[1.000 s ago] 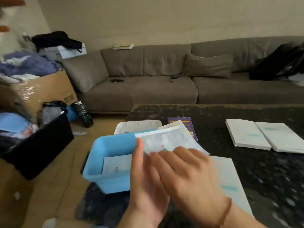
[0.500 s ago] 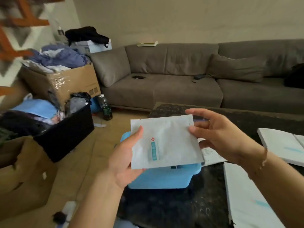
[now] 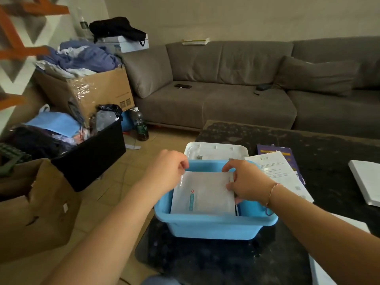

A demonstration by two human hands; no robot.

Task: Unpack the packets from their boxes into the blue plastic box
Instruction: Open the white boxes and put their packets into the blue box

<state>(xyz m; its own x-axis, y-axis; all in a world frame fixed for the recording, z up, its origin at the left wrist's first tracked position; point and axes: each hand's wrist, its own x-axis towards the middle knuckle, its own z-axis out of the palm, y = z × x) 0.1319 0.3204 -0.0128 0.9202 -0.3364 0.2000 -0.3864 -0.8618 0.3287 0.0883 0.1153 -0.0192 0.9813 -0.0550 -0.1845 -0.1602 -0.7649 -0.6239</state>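
A blue plastic box (image 3: 213, 226) stands at the near left corner of the dark table. A flat white packet (image 3: 203, 192) with a pale blue stripe stands on edge inside it, leaning against the near wall. My left hand (image 3: 167, 168) pinches the packet's top left corner. My right hand (image 3: 247, 182) grips its right edge, fingers curled over the top right corner. The packet's lower part is hidden behind the box wall. A white flat box (image 3: 368, 179) lies at the table's right edge, and another white box (image 3: 324, 272) shows at the bottom right.
The box's white lid (image 3: 216, 150) lies behind it, with a printed sheet (image 3: 277, 171) and a purple booklet (image 3: 275, 150) to its right. On the floor to the left stand a black bin (image 3: 90, 153) and cardboard boxes (image 3: 37, 204). A grey sofa (image 3: 236, 95) runs along the back.
Both hands have carried the packet from in front of my chest down into the blue box, where it now stands on edge. The camera has tilted down and left.
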